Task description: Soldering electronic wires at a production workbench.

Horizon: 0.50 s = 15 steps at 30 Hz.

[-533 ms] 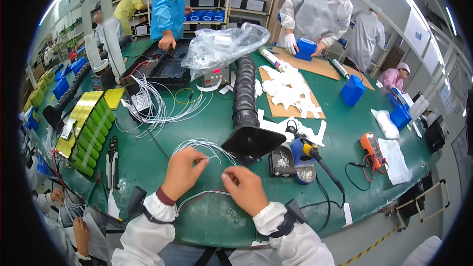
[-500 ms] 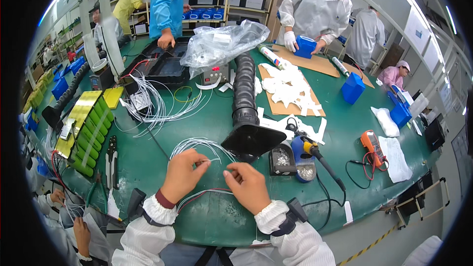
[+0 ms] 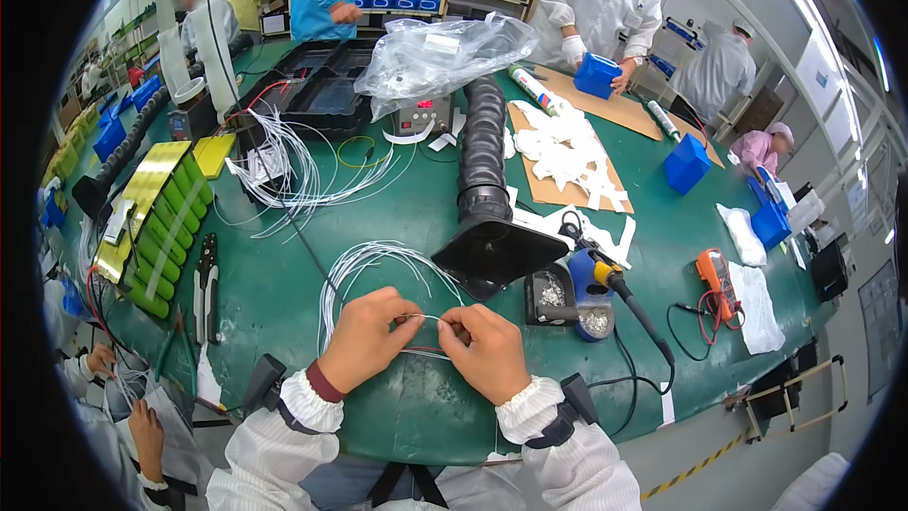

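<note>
Fingers of the left hand (image 3: 367,339) were closed in a pinch on a thin white wire (image 3: 428,316), and those of the right hand (image 3: 489,350) were pinched on it from the other side, so that only a short piece could be seen between them. This wire was held above the green desk (image 3: 416,426), near its front edge. Lower, between the hands, a red wire (image 3: 423,350) was visible. Just behind the hands, a loose coil of white wires (image 3: 378,248) lay on the desk. To the right of this coil was a black hood (image 3: 497,251) at the end of a ribbed hose (image 3: 484,132). Further right, a soldering iron (image 3: 615,281) rested in a blue stand (image 3: 584,270), and beyond it lay an orange multimeter (image 3: 709,268). On the left side, a hand tool (image 3: 210,289) lay near a battery pack with green cells (image 3: 170,246). At the far side, a co-worker in white (image 3: 601,0) held a blue box (image 3: 598,76).
</note>
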Available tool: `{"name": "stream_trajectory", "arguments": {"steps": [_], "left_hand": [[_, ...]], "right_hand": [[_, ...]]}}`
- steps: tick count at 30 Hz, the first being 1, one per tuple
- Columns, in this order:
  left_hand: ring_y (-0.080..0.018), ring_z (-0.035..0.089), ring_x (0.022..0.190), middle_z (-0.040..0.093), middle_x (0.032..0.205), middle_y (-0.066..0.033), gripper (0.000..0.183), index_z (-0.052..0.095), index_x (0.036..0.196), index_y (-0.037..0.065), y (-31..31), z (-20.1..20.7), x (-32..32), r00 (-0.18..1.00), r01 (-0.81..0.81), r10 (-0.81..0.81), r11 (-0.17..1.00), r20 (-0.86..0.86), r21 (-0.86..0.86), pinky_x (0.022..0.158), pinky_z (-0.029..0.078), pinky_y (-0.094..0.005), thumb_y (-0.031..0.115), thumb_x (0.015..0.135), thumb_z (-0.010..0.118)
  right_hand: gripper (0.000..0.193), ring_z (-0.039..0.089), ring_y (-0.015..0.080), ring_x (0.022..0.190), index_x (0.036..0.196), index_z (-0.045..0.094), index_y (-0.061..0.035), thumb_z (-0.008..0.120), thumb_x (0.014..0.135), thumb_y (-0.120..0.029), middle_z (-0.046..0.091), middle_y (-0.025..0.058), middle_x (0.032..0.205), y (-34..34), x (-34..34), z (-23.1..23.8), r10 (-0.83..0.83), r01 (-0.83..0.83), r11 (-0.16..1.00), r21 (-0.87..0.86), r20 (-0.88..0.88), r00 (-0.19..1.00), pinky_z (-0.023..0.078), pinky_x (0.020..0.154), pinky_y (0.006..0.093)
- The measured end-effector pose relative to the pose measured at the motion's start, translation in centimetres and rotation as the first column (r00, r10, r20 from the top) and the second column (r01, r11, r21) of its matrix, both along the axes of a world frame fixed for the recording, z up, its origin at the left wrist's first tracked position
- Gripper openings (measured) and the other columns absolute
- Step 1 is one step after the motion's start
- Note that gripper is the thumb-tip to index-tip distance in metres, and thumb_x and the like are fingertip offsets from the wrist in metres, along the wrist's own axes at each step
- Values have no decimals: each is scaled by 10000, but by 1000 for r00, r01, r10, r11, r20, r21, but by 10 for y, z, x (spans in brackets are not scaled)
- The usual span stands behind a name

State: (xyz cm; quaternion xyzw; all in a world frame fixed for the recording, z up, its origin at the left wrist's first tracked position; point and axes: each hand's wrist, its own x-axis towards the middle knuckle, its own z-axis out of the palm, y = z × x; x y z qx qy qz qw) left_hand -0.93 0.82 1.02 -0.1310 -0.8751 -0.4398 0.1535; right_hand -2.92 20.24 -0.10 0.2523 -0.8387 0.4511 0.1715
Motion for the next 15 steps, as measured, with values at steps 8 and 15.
{"name": "stream_trajectory", "arguments": {"steps": [8,15], "left_hand": [[-68,553,779,673,939,-14,238,682,1156,-7,-9,10,2,918,29,-255,807,305,589,665,453,-237,159,1052,546],[-70,519,790,629,912,-22,245,670,996,1,-3,4,1,933,21,-262,726,248,687,699,435,-231,184,1071,525]], "right_hand": [[110,658,184,606,846,672,-49,772,851,-97,666,63,752,-6,1,-2,-130,139,987,-77,107,986,525,570,311],[108,617,137,585,822,672,-32,771,846,-69,651,50,736,-12,8,-3,-94,122,978,-168,168,981,508,558,275]]}}
